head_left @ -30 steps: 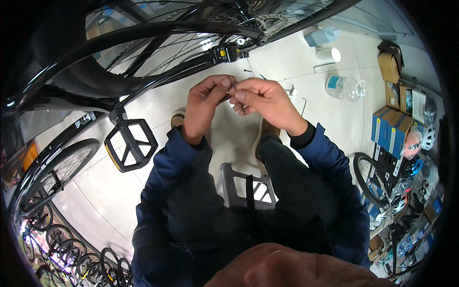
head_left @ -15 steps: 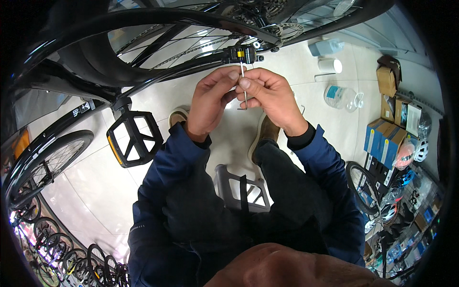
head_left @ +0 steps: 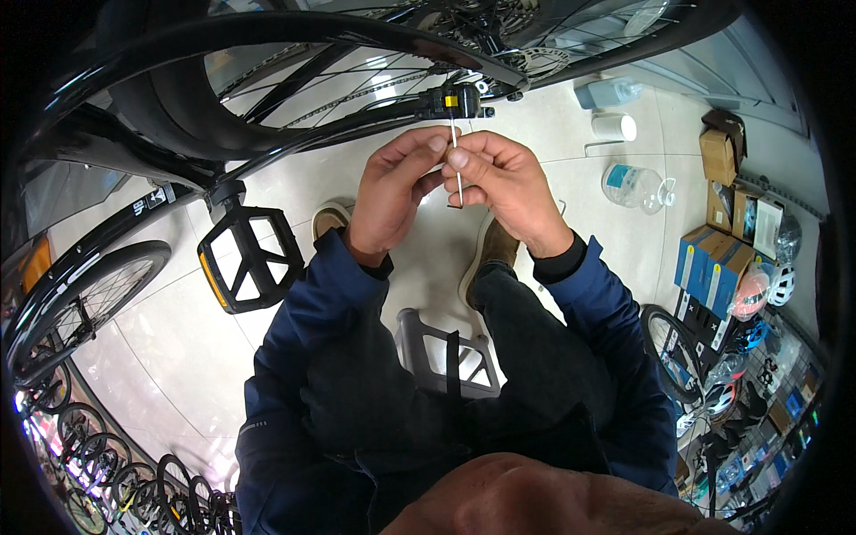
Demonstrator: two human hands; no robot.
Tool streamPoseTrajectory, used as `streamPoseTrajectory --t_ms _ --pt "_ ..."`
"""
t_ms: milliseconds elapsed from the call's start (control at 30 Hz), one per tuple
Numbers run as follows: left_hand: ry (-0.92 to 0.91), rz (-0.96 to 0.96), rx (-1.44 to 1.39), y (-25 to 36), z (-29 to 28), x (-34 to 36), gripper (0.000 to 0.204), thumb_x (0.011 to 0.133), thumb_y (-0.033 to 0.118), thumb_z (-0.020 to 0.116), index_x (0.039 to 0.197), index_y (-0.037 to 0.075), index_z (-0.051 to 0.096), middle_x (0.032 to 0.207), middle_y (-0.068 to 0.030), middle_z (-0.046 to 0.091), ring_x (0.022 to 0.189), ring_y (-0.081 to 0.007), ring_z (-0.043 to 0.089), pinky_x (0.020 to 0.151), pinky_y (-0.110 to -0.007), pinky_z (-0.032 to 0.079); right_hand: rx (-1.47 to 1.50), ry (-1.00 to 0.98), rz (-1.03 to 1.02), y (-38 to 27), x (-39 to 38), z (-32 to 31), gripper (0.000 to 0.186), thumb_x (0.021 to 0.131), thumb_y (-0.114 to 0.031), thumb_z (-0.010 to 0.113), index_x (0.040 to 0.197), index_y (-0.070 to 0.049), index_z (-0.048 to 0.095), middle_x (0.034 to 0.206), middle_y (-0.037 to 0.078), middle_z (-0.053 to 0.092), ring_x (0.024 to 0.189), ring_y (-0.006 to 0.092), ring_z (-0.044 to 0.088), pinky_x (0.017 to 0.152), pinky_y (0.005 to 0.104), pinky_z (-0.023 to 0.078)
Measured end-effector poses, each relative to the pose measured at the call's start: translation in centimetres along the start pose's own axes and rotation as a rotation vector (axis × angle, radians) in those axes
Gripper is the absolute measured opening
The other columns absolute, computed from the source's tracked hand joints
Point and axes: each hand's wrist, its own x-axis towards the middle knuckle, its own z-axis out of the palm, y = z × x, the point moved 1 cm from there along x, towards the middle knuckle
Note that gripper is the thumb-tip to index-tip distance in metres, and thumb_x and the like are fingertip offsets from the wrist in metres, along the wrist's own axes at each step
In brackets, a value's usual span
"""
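Both grips are closed on a thin pale cable [head_left: 456,165]: the left hand [head_left: 392,192] pinches it from one side with thumb and forefinger, the right hand [head_left: 504,183] from the other, thumbs nearly touching, so the strand stands almost upright between them. Its upper end reaches a small black fitting with a yellow mark [head_left: 453,101] on the black bicycle frame [head_left: 267,147], just above the fingers; its lower end hangs free below the palms, over the pale tiled floor [head_left: 178,330]. The person sits on a grey plastic stool [head_left: 428,352], sleeves dark blue, brown shoes [head_left: 489,254] planted on the tiles. A black platform pedal [head_left: 250,259] with an orange reflector hangs near the left forearm, well apart from the cable. Beyond the right hand, a clear plastic jug [head_left: 635,185] with a blue label lies on the floor, its contents hard to tell; farther back stand a white roll [head_left: 615,127] and a pale bottle [head_left: 606,91]. Brown cardboard boxes [head_left: 720,152] and blue cartons [head_left: 713,267] crowd the right edge, with helmets [head_left: 767,290] beside them and a loose tyre [head_left: 669,357] just next to the right elbow. Wheels [head_left: 80,303] line the left edge. Open tile lies between pedal and stool and under the hands; the frame and rear wheel [head_left: 374,53] close in overhead.
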Motion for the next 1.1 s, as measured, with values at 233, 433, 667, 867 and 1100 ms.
streamPoseTrajectory --t_ms 233,433,667,867,1100 --pt "0.021 -0.017 -0.017 0.1 0.2 0.0 0.033 0.106 0.024 0.052 0.129 0.003 0.062 0.114 -0.0064 0.068 0.102 -0.0151 0.064 0.089 -0.030 0.053 0.134 -0.037 0.010 0.4 0.1 -0.2 0.027 0.103 -0.023 0.062 0.118 -0.001 0.067 0.099 0.009 0.072 0.087 0.0169 0.071 0.079 0.0316 0.061" --pt "0.006 -0.022 0.007 0.3 0.3 -0.2 0.038 0.106 0.028 0.047 0.130 0.001 0.060 0.114 -0.0090 0.067 0.103 -0.0171 0.064 0.090 -0.033 0.053 0.189 -0.089 0.049 0.4 0.0 -0.1 0.034 0.106 -0.026 0.056 0.124 0.001 0.065 0.101 0.010 0.071 0.091 0.0191 0.072 0.087 0.0338 0.060" --pt "-0.059 -0.037 -0.005 1.0 0.3 0.4 0.039 0.105 0.027 0.050 0.130 -0.001 0.061 0.118 -0.0098 0.067 0.106 -0.0174 0.064 0.091 -0.032 0.053 0.305 -0.047 0.047 1.3 0.4 0.6 0.035 0.106 -0.027 0.057 0.124 0.002 0.063 0.103 0.012 0.070 0.098 0.0222 0.071 0.093 0.0378 0.059" --pt "-0.030 -0.064 -0.046 1.2 0.6 1.1 0.030 0.102 0.021 0.058 0.120 -0.001 0.068 0.109 -0.0079 0.071 0.099 -0.0155 0.066 0.088 -0.030 0.053 0.250 -0.022 0.055 1.2 0.0 0.8 0.031 0.108 -0.026 0.051 0.121 -0.001 0.063 0.101 0.007 0.070 0.097 0.0179 0.068 0.091 0.0355 0.057" --pt "0.015 -0.039 -0.083 0.9 0.7 1.1 0.021 0.099 0.018 0.067 0.111 0.001 0.071 0.102 -0.0070 0.072 0.091 -0.0131 0.067 0.081 -0.027 0.053 -0.136 -0.065 -0.051 1.3 -0.7 -0.6 0.025 0.098 -0.018 0.070 0.114 0.001 0.069 0.099 0.006 0.072 0.092 0.0120 0.066 0.084 0.0271 0.054"
